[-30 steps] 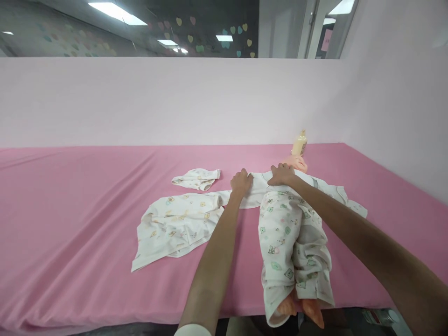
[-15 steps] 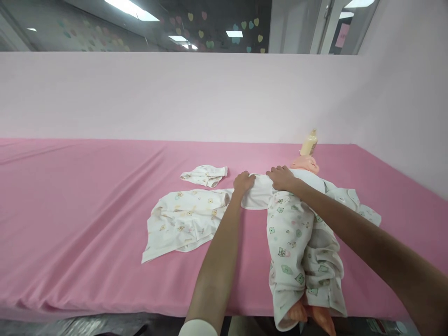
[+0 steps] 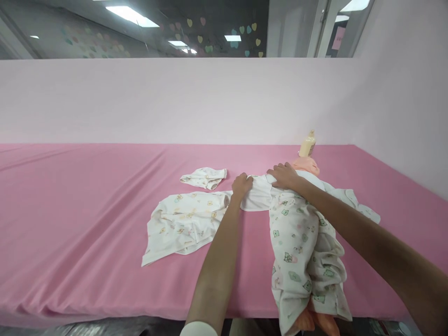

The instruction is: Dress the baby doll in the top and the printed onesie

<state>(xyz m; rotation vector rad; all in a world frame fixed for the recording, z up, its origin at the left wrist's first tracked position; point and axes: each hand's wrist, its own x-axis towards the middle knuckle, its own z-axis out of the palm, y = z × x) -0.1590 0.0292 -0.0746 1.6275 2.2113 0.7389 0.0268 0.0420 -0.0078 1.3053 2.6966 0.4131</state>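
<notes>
A baby doll (image 3: 308, 165) lies on its back on the pink-covered table (image 3: 87, 196), dressed in white trousers with green prints (image 3: 301, 252); its orange feet hang over the near edge. My left hand (image 3: 242, 185) is closed on the white shirt's left flap (image 3: 257, 198) beside the doll's chest. Lying on the doll's chest, my right hand (image 3: 285, 176) presses the cloth with its fingers curled. The doll's body is mostly hidden by cloth and my right arm.
A white printed garment (image 3: 182, 224) lies spread to the left of my left arm, with a small folded piece (image 3: 205, 177) behind it. A cream bottle (image 3: 308, 144) stands at the back by the pale pink wall. More white cloth (image 3: 353, 203) spreads right of the doll.
My hands have stayed on the shirt at the doll's chest; my right hand has shifted slightly up the chest. The camera's view has drifted a little.
</notes>
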